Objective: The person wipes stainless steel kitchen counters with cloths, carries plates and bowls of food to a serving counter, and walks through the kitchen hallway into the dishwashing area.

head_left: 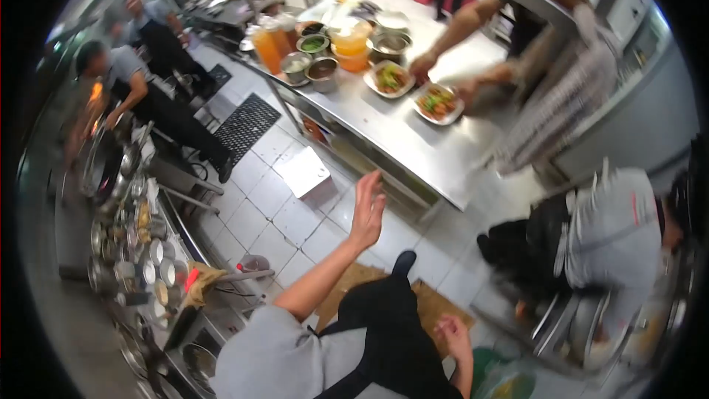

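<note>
My left hand is raised in front of me over the tiled floor, its fingers stretched out and nothing in it. It is apart from the steel counter, whose near edge is the closest thing beyond it. Low by my right side is my right hand, fingers loosely bent, with no object visible in it. On the counter stand two white plates of food, one beside bowls and the other under another person's hand.
Orange squeeze bottles and metal bowls line the counter. A white box sits on the floor near a black mat. At right a person bends over; at left cooks work by the stove. Cardboard lies underfoot.
</note>
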### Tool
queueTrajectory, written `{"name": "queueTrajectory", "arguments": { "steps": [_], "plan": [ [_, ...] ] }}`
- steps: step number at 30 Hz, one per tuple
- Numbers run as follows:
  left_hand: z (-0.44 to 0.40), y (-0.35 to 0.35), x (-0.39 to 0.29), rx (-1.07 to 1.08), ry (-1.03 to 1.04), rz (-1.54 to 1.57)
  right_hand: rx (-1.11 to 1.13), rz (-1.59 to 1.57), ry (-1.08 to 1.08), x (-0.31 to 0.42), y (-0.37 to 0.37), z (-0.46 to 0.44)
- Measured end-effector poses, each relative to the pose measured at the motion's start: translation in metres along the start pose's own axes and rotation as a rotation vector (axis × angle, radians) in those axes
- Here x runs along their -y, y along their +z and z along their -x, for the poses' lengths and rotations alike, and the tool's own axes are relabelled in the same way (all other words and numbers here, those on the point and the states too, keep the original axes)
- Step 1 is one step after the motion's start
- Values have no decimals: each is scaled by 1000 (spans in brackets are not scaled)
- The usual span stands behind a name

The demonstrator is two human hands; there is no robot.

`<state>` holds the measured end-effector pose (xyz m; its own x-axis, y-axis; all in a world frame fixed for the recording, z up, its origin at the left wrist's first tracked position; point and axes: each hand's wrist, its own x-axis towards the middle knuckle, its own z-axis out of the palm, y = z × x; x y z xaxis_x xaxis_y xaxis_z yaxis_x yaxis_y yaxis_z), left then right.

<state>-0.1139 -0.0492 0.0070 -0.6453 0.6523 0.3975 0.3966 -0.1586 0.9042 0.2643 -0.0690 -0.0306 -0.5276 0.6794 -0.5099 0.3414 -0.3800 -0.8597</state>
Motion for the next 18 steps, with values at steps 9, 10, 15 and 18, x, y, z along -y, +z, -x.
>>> {"name": "queueTrajectory", "arguments": {
  "steps": [9,10,15,18],
  "plan": [
    [-88,52,-51,-122,142,-96,61,114,-118,122,-70,-113],
    [-95,60,-54,-109,201,-101,20,121,-98,127,-76,-119],
    [-122,103,-68,24,175,42,-60,274,-104,136,-115,-152],
    [-145,134,-81,206,245,122,-52,425,-134,132,-141,-185]
  ]
}}
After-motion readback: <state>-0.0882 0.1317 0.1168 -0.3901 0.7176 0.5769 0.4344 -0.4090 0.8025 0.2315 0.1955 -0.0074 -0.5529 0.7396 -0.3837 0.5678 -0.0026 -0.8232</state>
